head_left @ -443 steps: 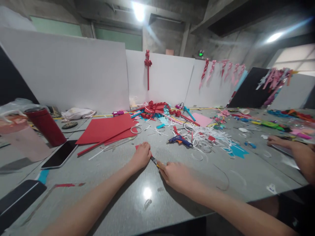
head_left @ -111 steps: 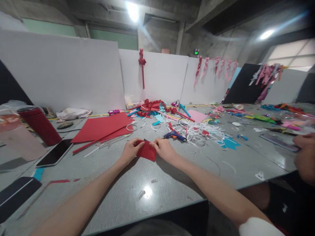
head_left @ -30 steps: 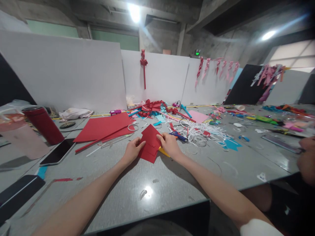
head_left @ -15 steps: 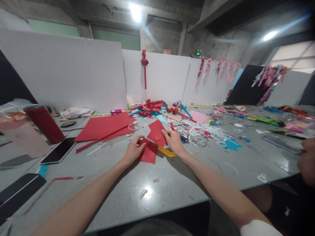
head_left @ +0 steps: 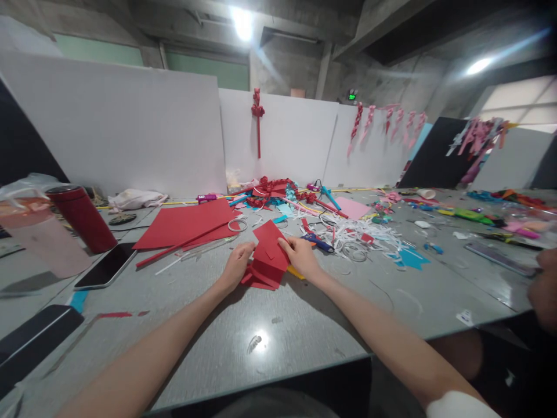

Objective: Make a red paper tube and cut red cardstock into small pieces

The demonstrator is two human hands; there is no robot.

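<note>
A red paper piece is raised and tilted over the table, its right edge pinched by my right hand. My left hand is closed at the paper's left side, fingers curled; what lies between its fingertips is hidden. Beneath the raised piece, more red paper rests on the table, its left part looking bent or overlapped. A yellow strip-like tool shows partly from under the paper beside my right hand. Just beyond that hand lies a dark blue glue gun.
A large red sheet with a red stick lies left. White paper scraps spread on the right. At left stand a red flask and a pink bottle, near a phone. Another person's hand is at far right.
The upper red paper has shifted left and down over the lower paper, covering more of it and of the yellow tool. My left hand's fingers have come off the lower sheet's top and curled.
</note>
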